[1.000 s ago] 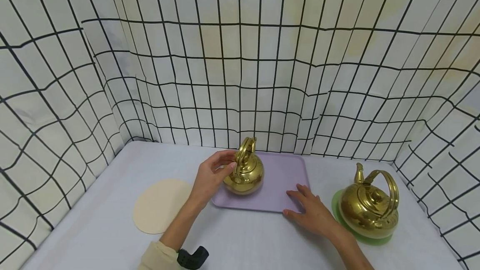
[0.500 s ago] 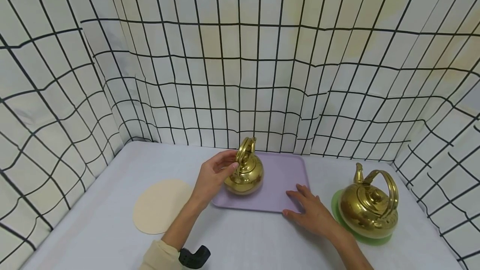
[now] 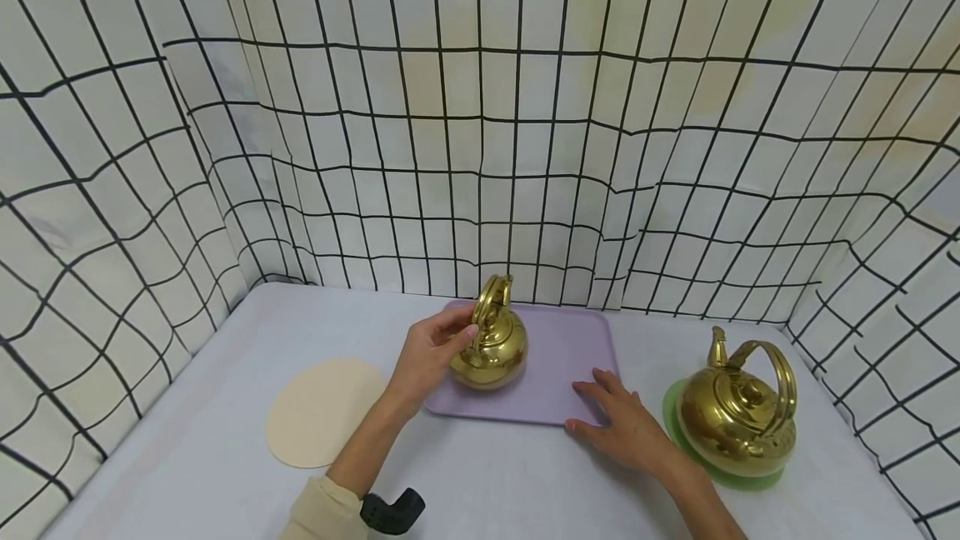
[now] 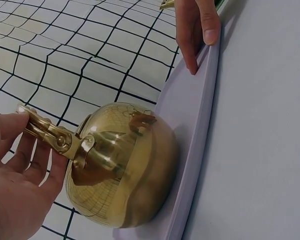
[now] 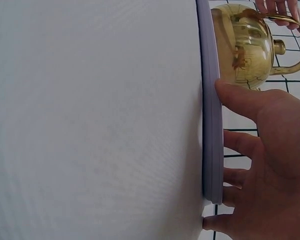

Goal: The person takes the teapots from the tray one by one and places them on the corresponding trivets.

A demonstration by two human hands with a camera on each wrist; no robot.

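Note:
On the left part of the lilac tray [image 3: 568, 357] stands a small brass kettle [image 3: 491, 352], its spout toward the back. My left hand [image 3: 427, 357] holds the kettle's arched handle. In the left wrist view, the thumb lies at the end of the handle [image 4: 47, 131] with the fingers behind it. My right hand [image 3: 622, 427] rests at the tray's front right corner, fingers spread. Seen from the right wrist, its thumb [image 5: 235, 95] touches the tray rim [image 5: 213, 125], and the little finger reaches beyond the tray's end.
A second, larger-looking brass kettle [image 3: 738, 415] stands on a green round mat [image 3: 675, 398] at the right. To the left lies a cream round mat [image 3: 318, 415]. White cloth walls [image 3: 525, 148] with a black grid enclose the table [image 3: 495, 482] at the back and sides.
My left hand has shifted very slightly to the right at the handle, its wrist moving with it. The kettle, the tray and my right hand stay where they were.

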